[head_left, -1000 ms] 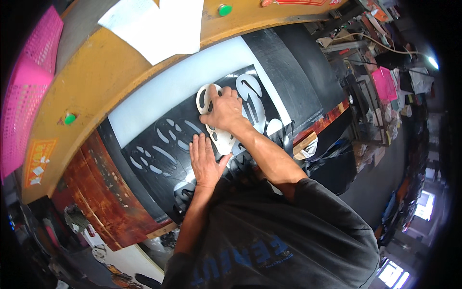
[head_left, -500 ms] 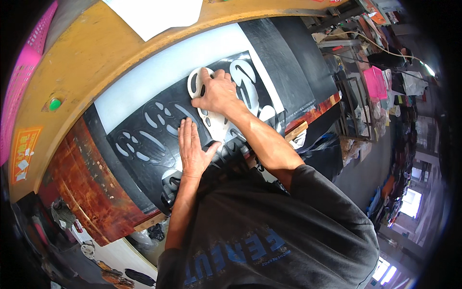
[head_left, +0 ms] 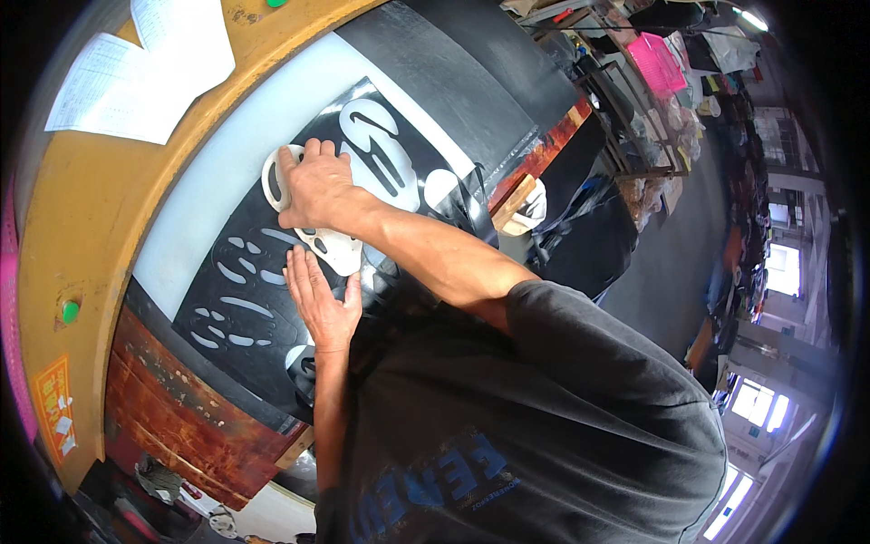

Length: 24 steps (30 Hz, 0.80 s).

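A pale, sole-shaped cutting die [head_left: 328, 247] with oval openings lies on a black sheet [head_left: 245, 204]. My right hand [head_left: 319, 189] grips its far part, fingertips over the far end and thumb along the left edge; the hand covers the die's middle. My left hand [head_left: 324, 304] rests with fingers stretched out, its fingertips beside the die's near left edge and its thumb close to the near tip. Left of the die, the sheet has several slotted cut-outs [head_left: 237, 308]. To the right, a large sole-shaped opening [head_left: 381, 159] shows white beneath.
A white board [head_left: 204, 172] lies under the sheet. Behind it runs a yellow machine beam [head_left: 86, 245] with a green button [head_left: 70, 312] and paper sheets [head_left: 149, 68]. Dark sheeting [head_left: 471, 82] covers the right side. A pink basket [head_left: 657, 63] stands on a rack farther right.
My view has swung, so the die, sheet and hands appear farther left and more of the papers shows. Both hands keep nearly the same places at the die.
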### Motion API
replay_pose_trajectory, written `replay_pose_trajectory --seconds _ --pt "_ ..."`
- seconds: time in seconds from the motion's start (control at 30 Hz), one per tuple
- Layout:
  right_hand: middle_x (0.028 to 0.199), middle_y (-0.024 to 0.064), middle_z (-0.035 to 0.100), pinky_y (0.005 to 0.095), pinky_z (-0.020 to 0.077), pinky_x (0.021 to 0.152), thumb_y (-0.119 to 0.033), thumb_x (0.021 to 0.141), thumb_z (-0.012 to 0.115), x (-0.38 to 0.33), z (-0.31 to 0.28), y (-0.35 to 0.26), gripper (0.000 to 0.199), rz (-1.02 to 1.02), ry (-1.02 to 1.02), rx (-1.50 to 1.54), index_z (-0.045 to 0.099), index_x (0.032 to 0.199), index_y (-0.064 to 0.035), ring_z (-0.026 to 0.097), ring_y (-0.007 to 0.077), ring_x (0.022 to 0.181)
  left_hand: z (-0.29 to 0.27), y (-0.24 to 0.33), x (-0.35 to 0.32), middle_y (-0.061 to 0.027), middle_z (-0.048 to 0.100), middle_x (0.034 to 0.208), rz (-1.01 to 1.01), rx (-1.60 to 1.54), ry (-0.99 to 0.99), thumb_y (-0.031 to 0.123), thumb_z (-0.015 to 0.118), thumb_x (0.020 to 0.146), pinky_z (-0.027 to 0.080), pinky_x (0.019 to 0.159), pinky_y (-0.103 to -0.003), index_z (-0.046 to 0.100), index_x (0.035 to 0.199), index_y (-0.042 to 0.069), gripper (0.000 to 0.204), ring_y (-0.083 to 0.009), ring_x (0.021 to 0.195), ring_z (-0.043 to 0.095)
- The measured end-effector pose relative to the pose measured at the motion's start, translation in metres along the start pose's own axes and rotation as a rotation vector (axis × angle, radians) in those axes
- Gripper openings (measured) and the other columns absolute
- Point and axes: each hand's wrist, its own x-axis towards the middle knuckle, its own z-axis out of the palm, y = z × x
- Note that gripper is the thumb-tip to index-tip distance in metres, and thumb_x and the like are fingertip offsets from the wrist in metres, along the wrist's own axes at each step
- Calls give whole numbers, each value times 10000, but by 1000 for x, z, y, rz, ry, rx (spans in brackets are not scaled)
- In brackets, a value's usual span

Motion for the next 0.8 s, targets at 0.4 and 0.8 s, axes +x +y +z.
replay_pose_trajectory --seconds 0.4,0.8 --pt "1358 282 548 581 502 1012 -436 682 894 0 -2 1 1102 9 -29 -42 478 1609 -9 541 445 1255 0 -2 -2 -320 458 1613 -59 -57 14 366 913 813 324 1267 -631 490 1490 -133 942 -513 1517 418" --pt "1400 291 549 575 509 1051 -505 707 897 2 -2 -1 1128 55 -60 -133 441 1650 -86 543 465 1311 1 -1 -3 -321 455 1617 -120 -60 40 394 941 781 324 1281 -600 519 1459 -150 966 -489 1522 427"
